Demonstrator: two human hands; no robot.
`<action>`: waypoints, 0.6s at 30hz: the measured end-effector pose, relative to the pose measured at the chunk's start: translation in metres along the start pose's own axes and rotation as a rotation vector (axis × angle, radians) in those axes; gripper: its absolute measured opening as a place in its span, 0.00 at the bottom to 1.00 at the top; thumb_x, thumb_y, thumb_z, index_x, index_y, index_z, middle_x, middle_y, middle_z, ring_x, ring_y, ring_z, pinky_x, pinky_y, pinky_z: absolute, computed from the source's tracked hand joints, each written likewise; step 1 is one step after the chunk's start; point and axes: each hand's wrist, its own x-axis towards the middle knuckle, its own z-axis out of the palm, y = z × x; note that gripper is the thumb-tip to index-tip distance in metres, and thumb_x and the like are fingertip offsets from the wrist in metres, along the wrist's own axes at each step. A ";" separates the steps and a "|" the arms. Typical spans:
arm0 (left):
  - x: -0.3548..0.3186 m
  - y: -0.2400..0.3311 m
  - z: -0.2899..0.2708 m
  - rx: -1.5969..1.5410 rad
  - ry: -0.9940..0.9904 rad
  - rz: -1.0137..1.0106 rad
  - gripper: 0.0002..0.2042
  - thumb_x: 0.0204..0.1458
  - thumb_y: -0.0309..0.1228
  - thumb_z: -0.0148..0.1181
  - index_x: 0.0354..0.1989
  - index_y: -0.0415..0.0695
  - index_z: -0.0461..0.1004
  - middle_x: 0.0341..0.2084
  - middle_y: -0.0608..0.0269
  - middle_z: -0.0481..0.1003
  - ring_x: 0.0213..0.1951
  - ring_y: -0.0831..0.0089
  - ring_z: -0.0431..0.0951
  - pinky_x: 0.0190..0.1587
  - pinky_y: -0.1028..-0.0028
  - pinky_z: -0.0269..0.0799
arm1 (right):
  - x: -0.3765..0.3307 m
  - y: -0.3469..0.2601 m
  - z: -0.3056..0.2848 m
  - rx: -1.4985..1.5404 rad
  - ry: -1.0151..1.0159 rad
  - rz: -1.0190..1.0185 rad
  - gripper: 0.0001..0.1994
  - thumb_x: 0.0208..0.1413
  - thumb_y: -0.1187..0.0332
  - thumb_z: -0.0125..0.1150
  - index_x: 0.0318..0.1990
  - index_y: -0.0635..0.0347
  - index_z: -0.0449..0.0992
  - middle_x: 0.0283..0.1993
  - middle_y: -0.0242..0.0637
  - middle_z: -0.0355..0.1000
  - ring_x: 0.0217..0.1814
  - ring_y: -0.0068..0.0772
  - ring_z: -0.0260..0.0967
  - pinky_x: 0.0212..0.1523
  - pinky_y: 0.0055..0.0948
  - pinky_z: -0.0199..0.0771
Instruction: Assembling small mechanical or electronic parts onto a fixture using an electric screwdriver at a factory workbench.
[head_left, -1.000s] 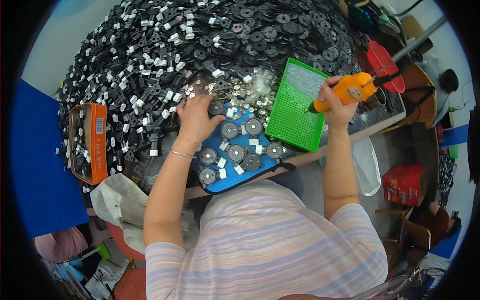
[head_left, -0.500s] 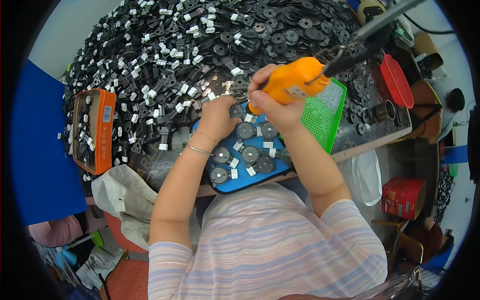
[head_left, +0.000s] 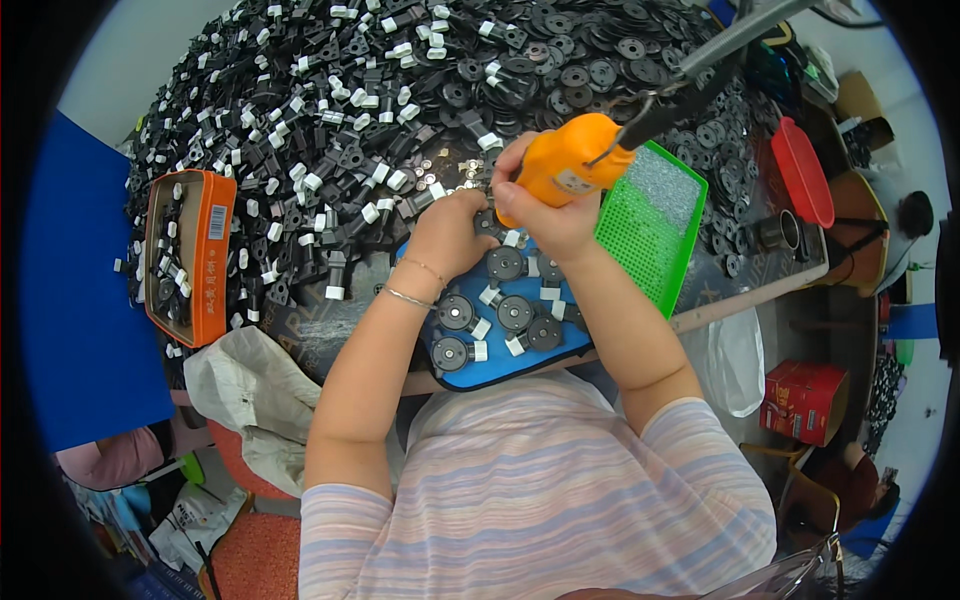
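My right hand [head_left: 548, 218] is wrapped around an orange electric screwdriver [head_left: 578, 150], which hangs from a dark cable and a metal bar. The driver's lower end points down at a black round part [head_left: 486, 223] on the blue mat [head_left: 470, 376]. My left hand [head_left: 448, 236] pinches that part by its edge; the fingertips are partly hidden. Closer to me on the mat lie several black discs with white connectors, among them one disc [head_left: 456, 312]. Whether the bit touches the part cannot be seen.
Big heaps of black-and-white connectors [head_left: 330, 130] and black discs [head_left: 640, 60] cover the table's far side. A green tray [head_left: 690, 230] of small metal pieces stands at the right, with a red tray [head_left: 803, 175] beyond. An orange box [head_left: 213, 265] stands left. Small metal contacts [head_left: 430, 170] lie ahead.
The screwdriver has shifted left and stands a little more upright over the part. My left hand stays on the part. The whole view has shifted slightly.
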 end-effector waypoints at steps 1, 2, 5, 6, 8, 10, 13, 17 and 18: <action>0.000 -0.002 0.000 0.000 0.000 0.000 0.19 0.28 0.29 0.68 0.33 0.38 0.71 0.31 0.51 0.72 0.36 0.55 0.73 0.38 0.67 0.68 | 0.001 -0.001 0.000 0.001 0.001 -0.021 0.11 0.38 0.81 0.58 0.32 0.64 0.66 0.29 0.37 0.66 0.24 0.23 0.65 0.25 0.19 0.66; 0.000 -0.004 0.001 -0.017 0.009 0.016 0.20 0.29 0.29 0.68 0.33 0.38 0.71 0.31 0.51 0.72 0.36 0.55 0.73 0.39 0.67 0.68 | 0.001 -0.003 -0.001 0.002 -0.001 -0.041 0.12 0.38 0.81 0.58 0.33 0.64 0.66 0.29 0.37 0.66 0.24 0.23 0.64 0.25 0.20 0.66; -0.002 -0.004 0.000 -0.042 0.008 0.024 0.20 0.29 0.29 0.68 0.35 0.38 0.71 0.33 0.51 0.72 0.37 0.56 0.72 0.40 0.67 0.68 | -0.001 -0.010 -0.003 0.094 0.043 0.013 0.12 0.38 0.81 0.57 0.33 0.64 0.66 0.29 0.39 0.65 0.23 0.23 0.64 0.25 0.20 0.66; -0.002 -0.004 0.000 -0.048 -0.004 0.019 0.21 0.29 0.29 0.68 0.36 0.38 0.71 0.35 0.51 0.72 0.39 0.56 0.72 0.41 0.67 0.67 | 0.000 -0.011 -0.003 0.094 0.041 0.011 0.12 0.38 0.81 0.57 0.33 0.64 0.66 0.29 0.39 0.65 0.23 0.23 0.64 0.25 0.20 0.66; -0.006 -0.007 0.000 -0.087 0.068 0.049 0.21 0.30 0.29 0.68 0.37 0.39 0.71 0.36 0.52 0.72 0.41 0.57 0.71 0.43 0.68 0.67 | 0.000 -0.014 -0.005 0.112 0.020 -0.052 0.11 0.39 0.82 0.56 0.33 0.65 0.65 0.30 0.40 0.65 0.23 0.25 0.64 0.25 0.21 0.66; -0.012 -0.007 -0.002 -0.126 0.137 0.079 0.21 0.30 0.29 0.68 0.37 0.40 0.72 0.38 0.53 0.72 0.43 0.58 0.70 0.44 0.68 0.66 | 0.001 -0.018 -0.007 0.119 0.011 -0.064 0.11 0.39 0.82 0.55 0.34 0.65 0.65 0.30 0.41 0.64 0.23 0.26 0.64 0.25 0.22 0.66; -0.020 0.000 -0.005 -0.043 0.210 0.168 0.19 0.30 0.28 0.67 0.35 0.42 0.73 0.40 0.56 0.71 0.44 0.59 0.69 0.46 0.68 0.65 | -0.001 -0.025 -0.010 0.151 0.001 -0.078 0.11 0.40 0.82 0.54 0.35 0.65 0.65 0.31 0.42 0.64 0.23 0.27 0.64 0.25 0.23 0.66; -0.025 0.003 0.004 -0.103 0.257 0.252 0.12 0.31 0.27 0.65 0.28 0.43 0.75 0.38 0.62 0.73 0.41 0.62 0.70 0.44 0.67 0.64 | -0.002 -0.027 -0.012 0.160 -0.001 -0.115 0.11 0.42 0.81 0.52 0.36 0.65 0.64 0.32 0.43 0.64 0.23 0.27 0.63 0.26 0.26 0.66; -0.026 0.002 0.005 -0.074 0.287 0.264 0.10 0.32 0.27 0.65 0.27 0.44 0.75 0.37 0.63 0.73 0.41 0.63 0.70 0.44 0.67 0.63 | -0.002 -0.029 -0.011 0.160 0.000 -0.117 0.11 0.42 0.81 0.52 0.36 0.65 0.64 0.32 0.43 0.64 0.23 0.27 0.63 0.26 0.26 0.66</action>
